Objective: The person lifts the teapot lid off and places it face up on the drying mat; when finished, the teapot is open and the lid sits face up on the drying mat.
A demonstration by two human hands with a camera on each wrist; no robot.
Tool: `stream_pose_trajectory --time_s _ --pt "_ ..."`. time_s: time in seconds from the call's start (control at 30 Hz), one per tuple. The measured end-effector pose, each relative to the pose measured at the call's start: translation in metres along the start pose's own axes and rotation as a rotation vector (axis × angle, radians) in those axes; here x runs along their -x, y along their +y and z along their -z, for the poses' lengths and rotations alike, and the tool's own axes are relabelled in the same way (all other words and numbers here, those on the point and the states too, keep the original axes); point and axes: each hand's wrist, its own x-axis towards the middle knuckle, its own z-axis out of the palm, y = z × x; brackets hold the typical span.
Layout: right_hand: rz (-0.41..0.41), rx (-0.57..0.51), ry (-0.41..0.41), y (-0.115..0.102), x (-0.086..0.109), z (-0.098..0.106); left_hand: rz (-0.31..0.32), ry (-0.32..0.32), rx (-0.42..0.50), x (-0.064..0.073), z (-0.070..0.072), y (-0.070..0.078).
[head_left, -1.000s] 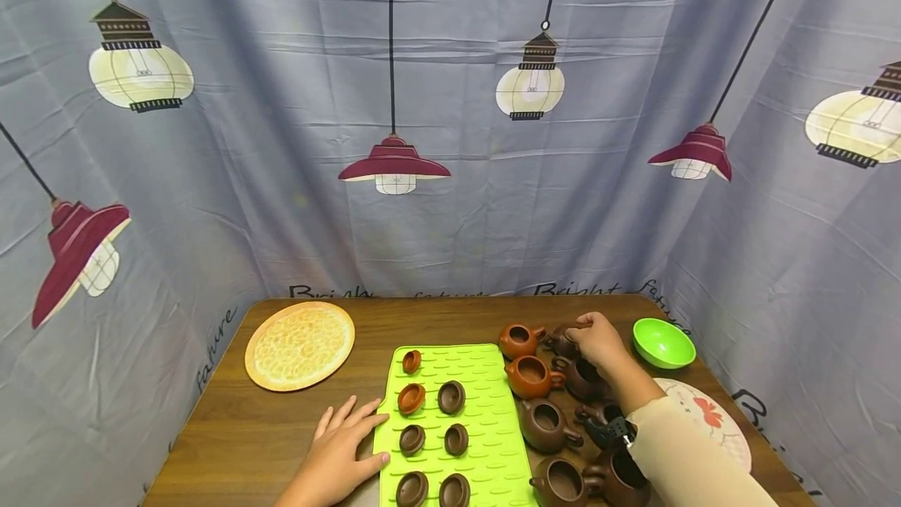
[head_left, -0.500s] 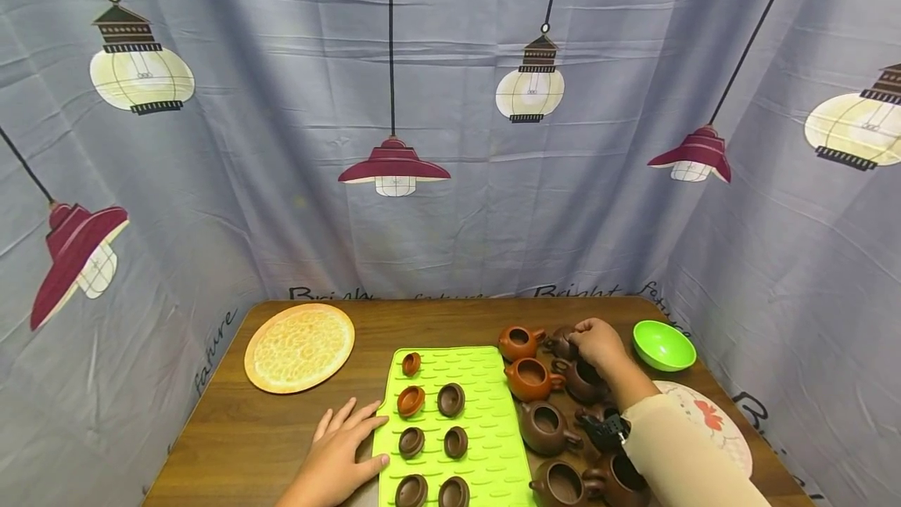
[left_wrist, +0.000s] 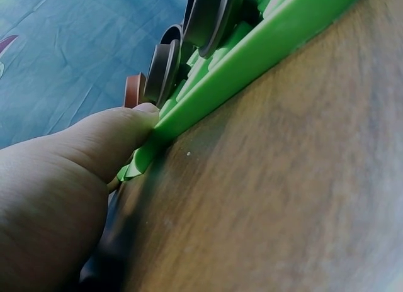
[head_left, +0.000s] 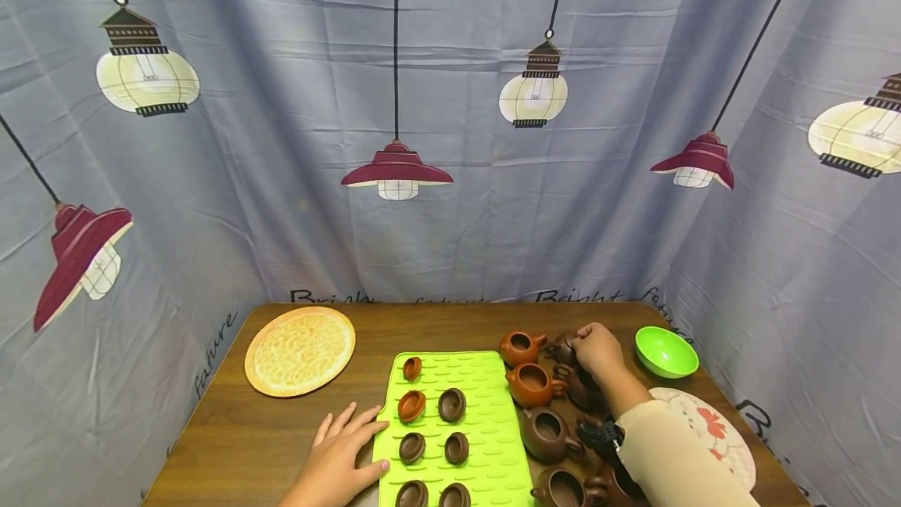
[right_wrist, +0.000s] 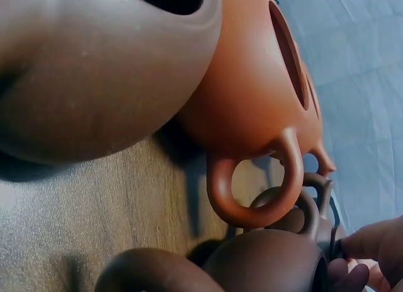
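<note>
In the head view my right hand (head_left: 598, 354) reaches to the back of the teapot group. It pinches a small dark lid (right_wrist: 338, 247) by thumb and finger at the farthest brown teapot (head_left: 564, 348). Spread fingers of my left hand (head_left: 338, 456) rest at the left edge of a lime-green mat (head_left: 493, 413), its thumb on the raised rim. Several lids, such as an orange lid (head_left: 411, 405) and a brown lid (head_left: 452, 405), sit on the mat, hollow sides showing. Uncovered teapots, including an orange teapot (head_left: 531, 385) and a brown teapot (head_left: 546, 434), stand between mat and right arm.
A green bowl (head_left: 665, 352) stands at the back right, beyond the right hand. Partly under the right sleeve lies a pale plate with a red pattern (head_left: 732, 444). A round yellow placemat (head_left: 300, 350) lies at the back left of the wooden table (head_left: 218, 444).
My right hand has shifted slightly toward me and its fingers have settled lower at the far brown teapot. The head view has tilted a little; my left hand stays at the mat's edge.
</note>
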Motion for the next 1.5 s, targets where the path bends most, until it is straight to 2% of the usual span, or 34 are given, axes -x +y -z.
stream_pose_trajectory --time_s 0.33,0.6,0.83,1.0,1.13,1.37,1.5 --pt "-0.032 -0.037 0.094 -0.004 0.004 -0.001 -0.018 0.008 0.008 0.0 0.002 0.003" --pt "-0.008 0.029 0.127 -0.009 0.013 -0.003 -0.001 -0.007 0.01 0.003 0.0 0.002" --pt "-0.005 0.032 0.11 -0.011 0.015 -0.007 0.015 -0.013 0.013 0.002 -0.002 0.0" --pt "0.025 0.006 0.121 -0.013 0.016 -0.009 0.001 -0.01 0.015 0.003 0.0 0.002" --pt "0.032 -0.079 0.1 -0.015 0.019 -0.012 -0.003 -0.013 0.018 0.003 0.0 0.003" --pt "-0.046 -0.399 -0.059 -0.029 0.021 -0.017 -0.003 -0.002 0.008 0.002 -0.001 0.002" --pt "-0.1 -0.588 -0.097 -0.036 0.025 -0.024 -0.009 0.002 0.005 0.002 -0.001 0.001"
